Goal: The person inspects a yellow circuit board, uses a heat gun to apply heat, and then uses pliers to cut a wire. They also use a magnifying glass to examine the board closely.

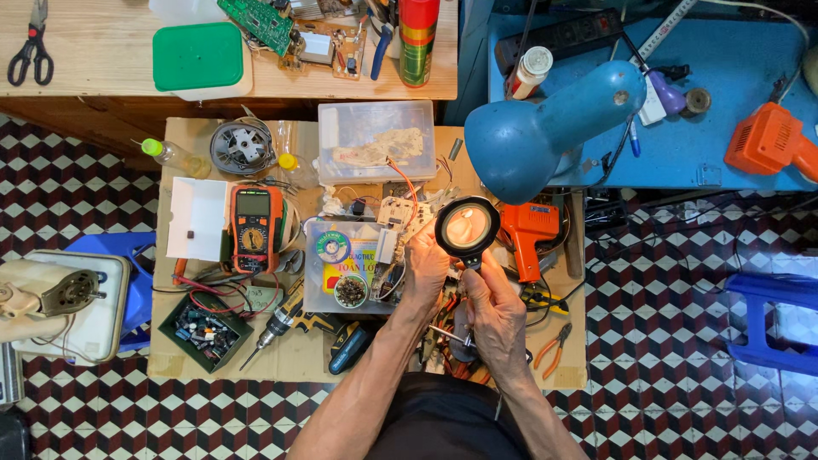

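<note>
While fingers (474, 271) grip magnifier (467, 227); tub (203, 334) holds parts.

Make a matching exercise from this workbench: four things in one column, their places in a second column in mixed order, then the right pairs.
Things:
1. magnifying glass
2. scissors
3. multimeter
4. blue lamp

Places:
A. far left end of the wooden shelf
B. on the cardboard, beside the white tray
C. held by the right hand, next to the left hand
D. above the orange soldering gun

Pairs: 1-C, 2-A, 3-B, 4-D
</note>
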